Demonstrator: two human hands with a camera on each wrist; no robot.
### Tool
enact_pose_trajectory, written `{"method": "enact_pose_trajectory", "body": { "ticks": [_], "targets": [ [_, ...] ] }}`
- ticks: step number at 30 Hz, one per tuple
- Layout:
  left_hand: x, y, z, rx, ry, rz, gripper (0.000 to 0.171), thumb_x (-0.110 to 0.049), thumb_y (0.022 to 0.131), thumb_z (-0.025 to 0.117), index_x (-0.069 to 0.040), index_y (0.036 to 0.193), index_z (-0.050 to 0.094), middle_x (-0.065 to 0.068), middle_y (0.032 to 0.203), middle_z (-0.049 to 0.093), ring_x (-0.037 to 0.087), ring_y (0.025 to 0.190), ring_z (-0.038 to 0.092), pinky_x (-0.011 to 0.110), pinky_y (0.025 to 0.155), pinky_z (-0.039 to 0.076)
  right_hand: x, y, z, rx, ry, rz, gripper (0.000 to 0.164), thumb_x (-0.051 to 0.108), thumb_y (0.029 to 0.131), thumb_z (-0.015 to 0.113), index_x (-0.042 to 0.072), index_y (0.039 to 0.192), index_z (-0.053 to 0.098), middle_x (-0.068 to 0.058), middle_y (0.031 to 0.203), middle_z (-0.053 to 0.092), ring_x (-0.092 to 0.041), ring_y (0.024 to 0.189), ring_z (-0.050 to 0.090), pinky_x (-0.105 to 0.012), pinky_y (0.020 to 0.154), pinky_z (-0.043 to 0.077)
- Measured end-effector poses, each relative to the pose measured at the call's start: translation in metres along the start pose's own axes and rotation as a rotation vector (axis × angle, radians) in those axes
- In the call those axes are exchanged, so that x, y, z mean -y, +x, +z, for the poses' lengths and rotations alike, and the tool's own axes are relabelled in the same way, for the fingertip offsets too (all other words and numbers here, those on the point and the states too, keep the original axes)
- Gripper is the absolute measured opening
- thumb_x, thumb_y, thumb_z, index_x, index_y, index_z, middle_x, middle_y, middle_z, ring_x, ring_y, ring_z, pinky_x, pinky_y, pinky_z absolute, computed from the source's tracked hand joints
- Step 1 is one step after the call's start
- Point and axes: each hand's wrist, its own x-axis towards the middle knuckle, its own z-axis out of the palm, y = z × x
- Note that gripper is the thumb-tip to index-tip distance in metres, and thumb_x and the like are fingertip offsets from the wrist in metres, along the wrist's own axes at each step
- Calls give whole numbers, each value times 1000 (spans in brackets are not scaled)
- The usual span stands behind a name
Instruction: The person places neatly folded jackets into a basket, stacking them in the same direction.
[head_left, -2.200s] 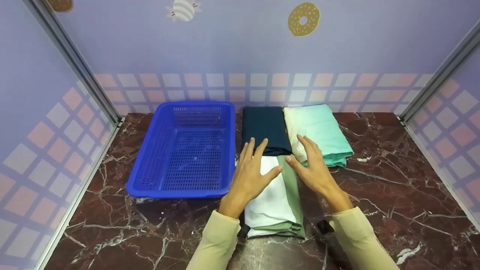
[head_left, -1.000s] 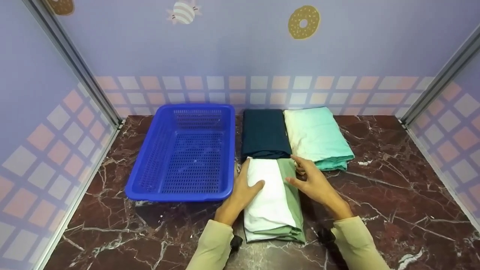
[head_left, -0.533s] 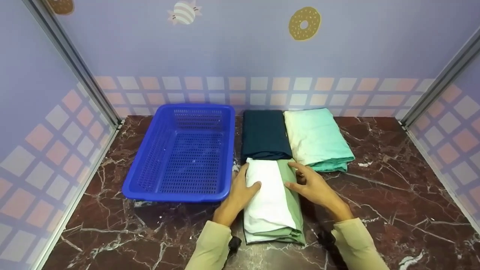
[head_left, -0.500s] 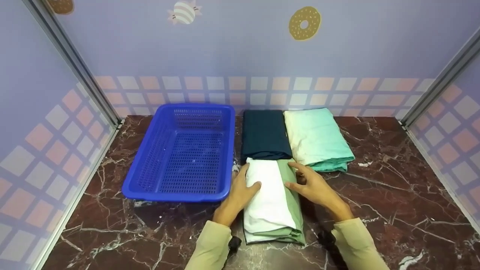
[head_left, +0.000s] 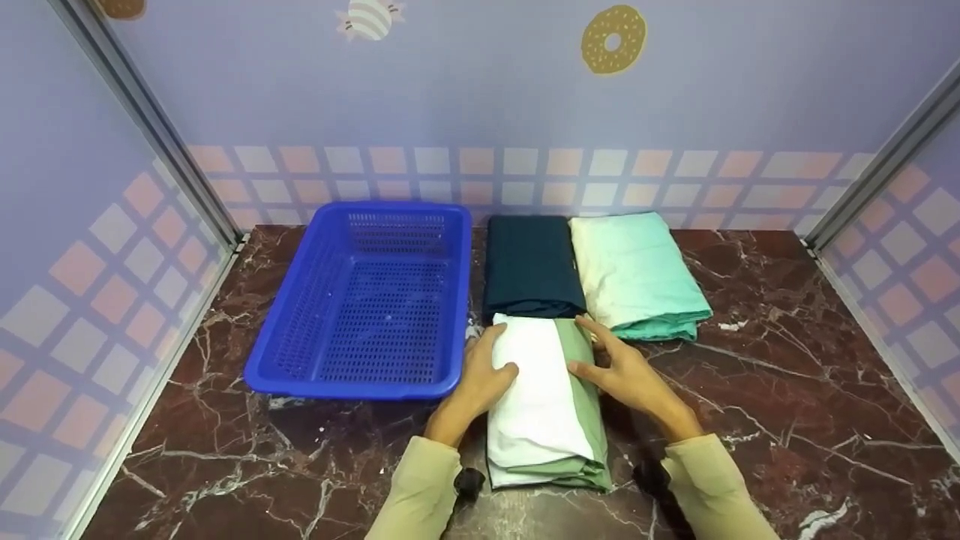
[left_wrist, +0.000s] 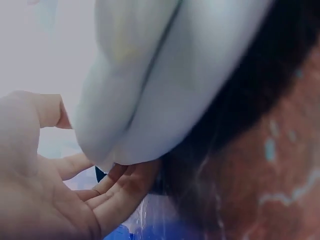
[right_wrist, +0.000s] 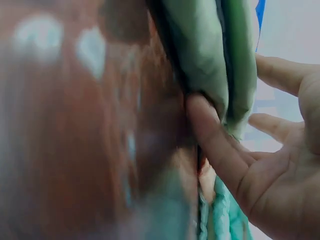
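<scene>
A folded white-and-green cloth [head_left: 532, 405] lies lengthwise on the marble top between my two hands. My left hand [head_left: 480, 379] holds its white long side near the far corner, thumb on top; the left wrist view has the fingers [left_wrist: 125, 192] reaching under the lower fold. At the green side, my right hand [head_left: 626, 371] grips with the thumb over the upper face. One finger [right_wrist: 210, 130] is tucked beneath the bottom layer in the right wrist view. Just beyond the cloth's far end sits a folded dark navy cloth [head_left: 531, 262].
Left of the cloths stands a blue perforated plastic basket [head_left: 352, 390] with nothing in it. A folded cream-to-turquoise cloth [head_left: 637, 270] lies at the back right, beside the navy one. Patterned panels [head_left: 480, 97] close off the back and both sides of the marble surface [head_left: 787, 390].
My hands hovered above the white-and-green cloth, then came down and apart to its two long sides. Their fingers now grip its edges. The cloth has stayed about where it was.
</scene>
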Motion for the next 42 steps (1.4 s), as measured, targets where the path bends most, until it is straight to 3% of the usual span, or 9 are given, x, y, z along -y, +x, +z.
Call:
{"method": "enact_pose_trajectory", "body": {
  "ticks": [3,8,17,24,29,33,38,42],
  "targets": [
    [-1,0,0,0,-4,-3,67,3,79,61,9,145,53,35,138,55,49,128,49,62,113,38,-1,0,1,-9,47,-31,77,26,100,77,13,166,38,-23,129,64,-34,115,66,-48,90,56],
    [-3,-2,0,0,-12,3,67,6,80,59,10,146,51,36,140,54,49,132,48,61,115,36,-4,0,1,1,133,-44,76,20,100,77,14,165,39,-26,134,58,-39,117,64,-49,90,56],
    [-1,-2,1,1,-1,69,63,9,82,59,5,144,57,32,137,57,46,131,50,59,113,38,-9,2,-1,87,258,3,75,13,100,73,21,165,37,-30,149,42,-41,115,58,-44,69,60],
    [0,-1,-3,62,-18,71,71,6,76,65,4,146,55,30,139,56,43,129,52,57,112,41,-12,3,-1,95,240,-14,74,13,97,76,19,163,42,-22,162,36,-42,133,48,-50,95,51],
    [1,-1,-3,112,-94,25,72,6,74,65,9,145,53,31,142,57,44,129,53,57,112,42,-12,3,-1,88,217,-35,71,13,95,78,17,160,48,-16,165,37,-39,142,42,-58,110,39],
    [-2,-3,-2,132,-125,-13,70,7,76,66,11,144,52,31,142,56,43,129,53,56,113,42,-13,3,-3,97,204,-47,66,14,94,79,14,155,52,-17,159,45,-37,138,45,-55,108,41],
    [-8,-6,0,134,-82,3,69,4,77,69,6,144,54,27,143,58,39,129,54,54,113,42,-12,2,-8,164,269,-61,64,13,96,77,8,154,50,-24,146,50,-38,123,55,-47,94,53],
    [-14,-8,-1,159,-30,5,70,-1,80,70,0,148,54,24,144,57,36,130,53,53,113,42,-10,2,-15,182,261,-91,65,13,97,77,9,155,50,-24,146,50,-38,121,56,-44,92,55]
  ]
}}
